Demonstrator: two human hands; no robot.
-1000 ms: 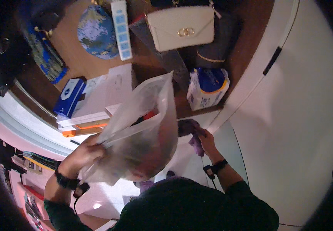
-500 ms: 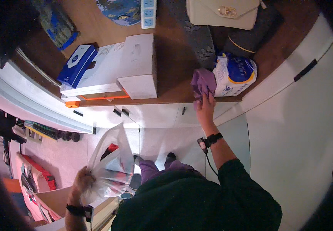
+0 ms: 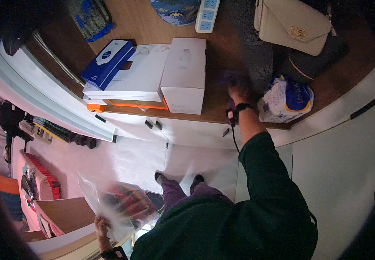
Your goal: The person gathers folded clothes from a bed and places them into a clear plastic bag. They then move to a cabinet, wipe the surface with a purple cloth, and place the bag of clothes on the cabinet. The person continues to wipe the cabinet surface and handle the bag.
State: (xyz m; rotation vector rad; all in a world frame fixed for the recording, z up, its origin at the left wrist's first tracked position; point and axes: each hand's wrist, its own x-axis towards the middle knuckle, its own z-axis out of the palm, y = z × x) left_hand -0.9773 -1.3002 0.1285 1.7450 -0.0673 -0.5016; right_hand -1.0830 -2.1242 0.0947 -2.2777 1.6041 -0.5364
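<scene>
I take the white box (image 3: 183, 76) on the brown counter (image 3: 220, 52) as my landmark. My right hand (image 3: 239, 89) is low over the counter just right of it, between the box and a white-and-blue paper pack (image 3: 285, 102). A dim purple cloth (image 3: 227, 77) shows beside those fingers, but in this shadow I cannot tell whether they grip it or lie spread.

Left of the box and nearer the body, off the counter, my left hand (image 3: 103, 226) pinches the rim of a clear plastic bag (image 3: 129, 201); red plaid stuff shows blurred inside.

I judge the step in hand to be handling the cloth at the counter while the bag is held aside. The next move calls for keeping the right wrist clear of box and pack, and the bag's rim firmly pinched.
</scene>
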